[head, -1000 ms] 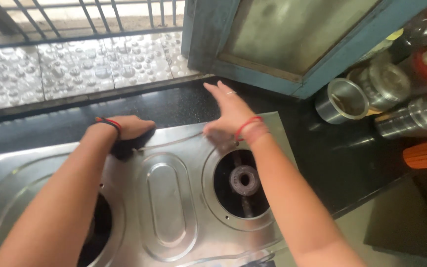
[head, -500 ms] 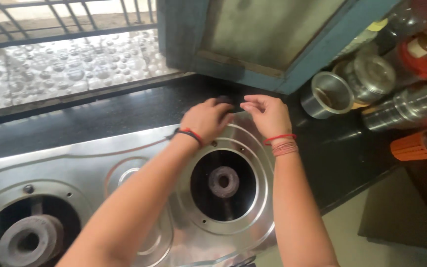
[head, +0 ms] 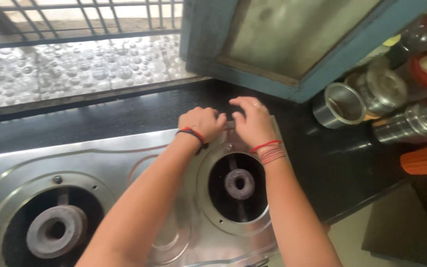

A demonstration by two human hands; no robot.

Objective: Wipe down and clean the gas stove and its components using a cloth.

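Observation:
A steel two-burner stove top (head: 124, 153) lies on a black counter (head: 100, 118). Both my hands meet at its far right corner, just beyond the right burner (head: 239, 184). My left hand (head: 201, 121) is curled into a fist, knuckles up, pressed on the steel; the dark pad it held earlier is hidden under it. My right hand (head: 253, 121) rests beside it with bent fingers, fingertips on the stove's back rim, nothing visible in it. Red threads circle both wrists.
The left burner (head: 55, 230) sits at the lower left. An open steel canister (head: 344, 104), a steel bottle (head: 416, 123) and an orange object (head: 421, 160) stand on the counter at right. A blue-framed shutter (head: 292, 44) and a barred window (head: 75, 20) lie behind.
My left hand has travelled right along the stove's back edge with the dark pad and joined my right hand at the far right corner. The view has shifted right.

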